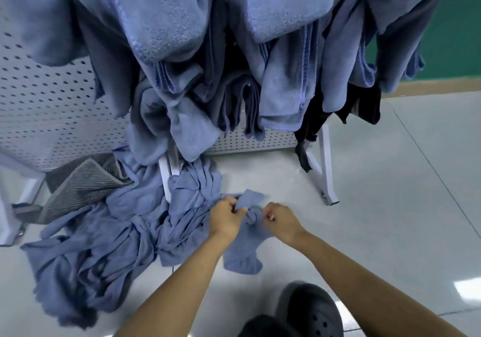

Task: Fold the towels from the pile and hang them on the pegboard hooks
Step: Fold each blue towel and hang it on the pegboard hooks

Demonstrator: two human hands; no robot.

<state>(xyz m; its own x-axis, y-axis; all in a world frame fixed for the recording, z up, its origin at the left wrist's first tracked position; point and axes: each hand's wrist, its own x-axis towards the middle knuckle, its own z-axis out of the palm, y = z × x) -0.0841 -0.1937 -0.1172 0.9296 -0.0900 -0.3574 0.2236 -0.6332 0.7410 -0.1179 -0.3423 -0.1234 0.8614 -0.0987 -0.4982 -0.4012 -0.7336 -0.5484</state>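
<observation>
Head view, looking down at floor level.

- Left hand point(226, 217): fingers curled, pinching an upper fold of the small blue-grey terry towel point(242, 256).
- Right hand point(280, 219): fingers curled too, pinching the same towel from the other side. Neither hand holds anything else.
- The towel is twisted into a knot-like bunch directly between the two hands, touching both. Its long axis runs away from and toward the person: one corner pokes out beyond the knuckles, and the wider end trails back under the wrists onto the pale tiled floor point(390, 180). Both hands look equally near. Judgement: the bunch must be pulled open sideways before any fold can begin.
- The crumpled pile of blue-grey towels point(104, 245) lies on the floor to the left of the left hand, its near edge touching that hand's side of the held towel. A grey ribbed towel point(78, 188) lies beyond the pile, further left.
- The white perforated metal pegboard point(39, 102) stands ahead of and above the hands on white legs. No container is in sight; the board is the holder. Many hung blue towels point(182, 50) crowd it, with a black cloth point(364, 105) on the right. The hooks themselves are hidden under fabric, so I cannot tell if any are free.
- A black perforated clog point(309, 310) sits below the right forearm.
</observation>
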